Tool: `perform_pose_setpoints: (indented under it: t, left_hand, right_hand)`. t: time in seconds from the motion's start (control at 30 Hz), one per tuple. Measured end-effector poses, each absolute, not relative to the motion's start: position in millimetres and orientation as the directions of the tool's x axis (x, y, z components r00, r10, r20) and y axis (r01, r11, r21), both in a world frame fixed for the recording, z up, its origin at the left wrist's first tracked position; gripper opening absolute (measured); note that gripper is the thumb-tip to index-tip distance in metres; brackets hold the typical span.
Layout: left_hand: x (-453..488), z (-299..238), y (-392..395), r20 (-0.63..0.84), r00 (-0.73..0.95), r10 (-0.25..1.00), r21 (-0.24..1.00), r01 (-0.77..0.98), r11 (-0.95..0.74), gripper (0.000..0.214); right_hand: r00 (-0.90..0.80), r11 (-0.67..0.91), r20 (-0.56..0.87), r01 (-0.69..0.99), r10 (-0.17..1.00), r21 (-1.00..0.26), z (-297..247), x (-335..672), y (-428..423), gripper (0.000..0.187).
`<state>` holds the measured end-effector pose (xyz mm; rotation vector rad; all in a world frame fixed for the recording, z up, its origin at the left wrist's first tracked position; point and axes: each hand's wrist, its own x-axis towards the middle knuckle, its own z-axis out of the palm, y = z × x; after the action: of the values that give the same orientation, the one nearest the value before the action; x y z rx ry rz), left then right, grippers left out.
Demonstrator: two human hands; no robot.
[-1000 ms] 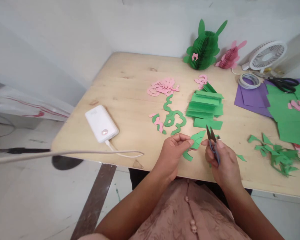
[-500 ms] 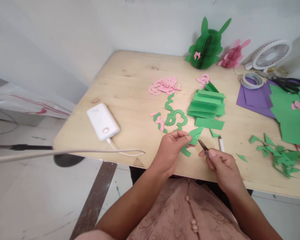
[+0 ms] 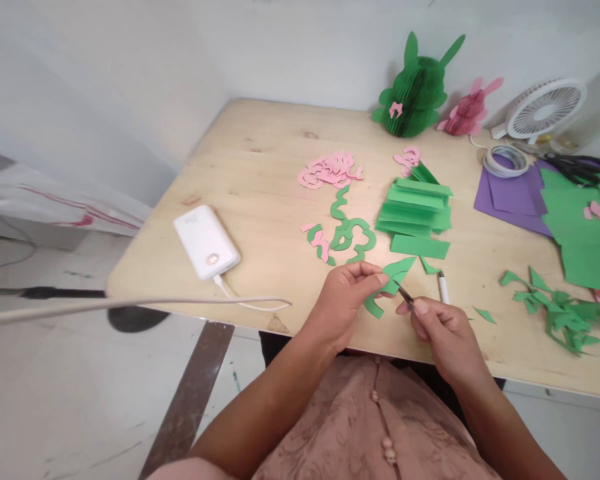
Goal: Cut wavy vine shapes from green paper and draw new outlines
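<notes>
My left hand (image 3: 347,297) pinches a green paper piece (image 3: 393,279) just above the table's near edge. My right hand (image 3: 440,330) is closed on small snips (image 3: 405,294), and their blades touch the paper's lower edge. Just beyond the paper lie a green strip (image 3: 420,247) and a stack of folded green paper (image 3: 415,208). Curved green cut-outs (image 3: 349,233) lie to the left of that stack. A white pen (image 3: 443,287) rests on the table beside my right hand.
A white power bank (image 3: 206,241) with a cable (image 3: 130,304) lies at the left. Pink cut-outs (image 3: 329,171), a green paper rabbit (image 3: 416,87), a pink one (image 3: 467,110), a fan (image 3: 543,110), tape (image 3: 504,160), black scissors (image 3: 575,167), coloured sheets (image 3: 580,227) and green scraps (image 3: 563,310) lie around.
The snips swung from pointing upright to pointing left into the green paper, and their blades closed. My left hand kept its pinch on the paper.
</notes>
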<state>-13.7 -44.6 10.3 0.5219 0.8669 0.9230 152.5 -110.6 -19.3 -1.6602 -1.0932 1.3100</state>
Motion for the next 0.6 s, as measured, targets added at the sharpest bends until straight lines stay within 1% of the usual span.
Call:
perform_pose_setpoints:
  t: [0.3, 0.6]
  left_hand:
    - [-10.3, 11.4, -46.7, -0.433, 0.287, 0.855, 0.710, -0.476, 0.519, 0.015]
    - [-10.5, 13.6, -46.1, -0.437, 0.269, 0.858, 0.728, -0.455, 0.513, 0.017]
  right_hand:
    - [0.148, -0.339, -0.309, 0.265, 0.940, -0.903, -15.8, 149.5, -110.3, 0.041]
    - [0.165, -0.302, -0.262, 0.302, 0.951, -0.904, -12.3, 148.7, -108.1, 0.041]
